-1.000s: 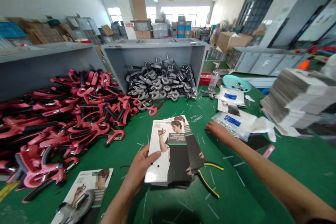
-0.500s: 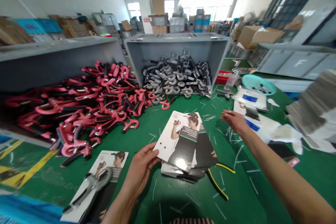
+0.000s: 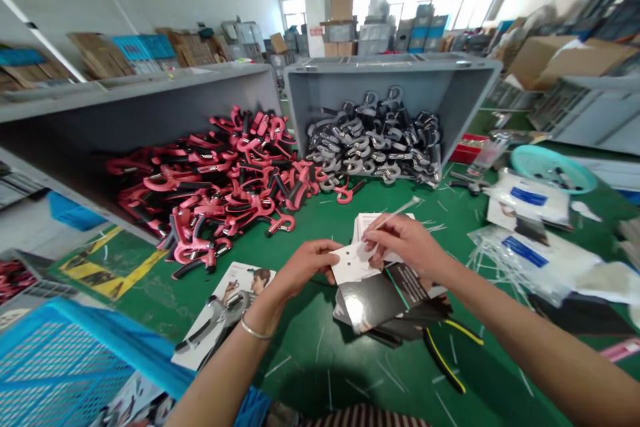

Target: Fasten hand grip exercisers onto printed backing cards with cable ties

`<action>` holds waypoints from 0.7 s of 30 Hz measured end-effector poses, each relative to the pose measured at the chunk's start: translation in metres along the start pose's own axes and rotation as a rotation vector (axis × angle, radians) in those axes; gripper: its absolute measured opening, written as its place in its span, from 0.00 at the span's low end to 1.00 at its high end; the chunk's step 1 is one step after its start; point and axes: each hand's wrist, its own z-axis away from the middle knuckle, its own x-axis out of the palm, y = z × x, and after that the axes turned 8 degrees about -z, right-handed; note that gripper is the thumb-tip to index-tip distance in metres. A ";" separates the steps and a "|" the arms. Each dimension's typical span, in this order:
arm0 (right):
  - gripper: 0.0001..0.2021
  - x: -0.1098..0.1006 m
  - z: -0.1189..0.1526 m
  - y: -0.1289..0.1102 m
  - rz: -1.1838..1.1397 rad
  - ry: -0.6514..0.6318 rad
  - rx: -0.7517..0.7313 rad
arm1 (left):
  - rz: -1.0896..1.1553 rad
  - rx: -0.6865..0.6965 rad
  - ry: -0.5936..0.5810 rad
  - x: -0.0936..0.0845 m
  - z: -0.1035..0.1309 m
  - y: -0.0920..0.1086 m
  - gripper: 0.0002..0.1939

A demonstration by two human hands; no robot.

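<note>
My left hand [image 3: 311, 263] pinches the edge of a printed card [image 3: 367, 307], close to two small punched holes. In my right hand [image 3: 406, 244] is a thin white cable tie [image 3: 399, 211], its head end sticking up past the fingers, held over the same card. Beneath lies a stack of cards [image 3: 393, 333]. A pair of pliers [image 3: 447, 363] with yellow-and-black handles pokes out from under the stack. To the left, a grey hand grip [image 3: 220, 317] rests on another printed card [image 3: 239, 275], partly behind my left forearm.
A grey crate [image 3: 240, 88] of pink hand grips [image 3: 235, 180] tips toward me, beside another crate [image 3: 395, 65] of grey ones [image 3: 373, 147]. Loose cable ties [image 3: 500, 263], plastic bags [image 3: 537, 250] and a turquoise basin [image 3: 553, 167] are at right. A blue basket [image 3: 55, 360] stands lower left.
My right hand has come from the right side to the card, now with a cable tie in it. The card in my left hand has been turned and lowered. The view has shifted left.
</note>
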 end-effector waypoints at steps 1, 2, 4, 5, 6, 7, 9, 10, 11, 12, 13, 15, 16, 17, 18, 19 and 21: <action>0.11 0.008 -0.006 0.004 0.106 -0.027 -0.058 | -0.003 0.004 -0.002 -0.001 -0.001 0.000 0.17; 0.10 0.013 -0.011 0.009 0.218 -0.040 -0.130 | -0.007 0.009 -0.001 -0.001 -0.001 0.001 0.17; 0.08 0.018 -0.018 0.021 0.408 -0.043 -0.255 | -0.018 0.018 0.003 -0.003 0.000 0.001 0.16; 0.08 0.019 -0.020 0.026 0.466 -0.041 -0.290 | -0.022 0.021 0.007 -0.004 0.000 0.001 0.16; 0.08 0.019 -0.021 0.030 0.493 -0.032 -0.308 | -0.021 0.022 0.009 -0.004 0.001 0.000 0.16; 0.08 0.020 -0.021 0.033 0.498 -0.014 -0.313 | -0.013 0.022 0.011 -0.004 0.001 -0.001 0.16; 0.08 0.020 -0.020 0.035 0.482 0.035 -0.313 | 0.022 0.020 0.010 -0.004 0.001 -0.004 0.17; 0.08 0.020 -0.020 0.035 0.472 0.052 -0.313 | 0.042 0.018 0.011 -0.004 0.001 -0.005 0.18; 0.08 0.020 -0.019 0.036 0.468 0.058 -0.312 | 0.060 0.016 0.013 -0.004 0.001 -0.007 0.18; 0.08 0.020 -0.019 0.036 0.474 0.051 -0.320 | 0.071 0.013 0.015 -0.004 0.001 -0.008 0.18; 0.08 0.021 -0.019 0.036 0.489 0.036 -0.337 | 0.076 0.011 0.018 -0.005 0.000 -0.009 0.19; 0.09 0.022 -0.018 0.037 0.534 -0.012 -0.384 | 0.074 0.009 0.014 -0.005 -0.001 -0.010 0.19; 0.09 0.022 -0.018 0.037 0.556 -0.038 -0.409 | 0.071 0.012 0.012 -0.006 -0.001 -0.011 0.19; 0.10 0.023 -0.017 0.037 0.573 -0.064 -0.433 | 0.070 0.018 0.013 -0.006 -0.001 -0.012 0.18; 0.10 0.023 -0.016 0.037 0.583 -0.086 -0.452 | 0.076 0.025 0.018 -0.005 -0.002 -0.013 0.18; 0.10 0.023 -0.015 0.037 0.587 -0.103 -0.464 | 0.093 0.033 0.033 -0.003 -0.002 -0.016 0.18; 0.10 0.023 -0.013 0.037 0.583 -0.117 -0.475 | 0.159 0.051 0.091 0.001 -0.002 -0.022 0.18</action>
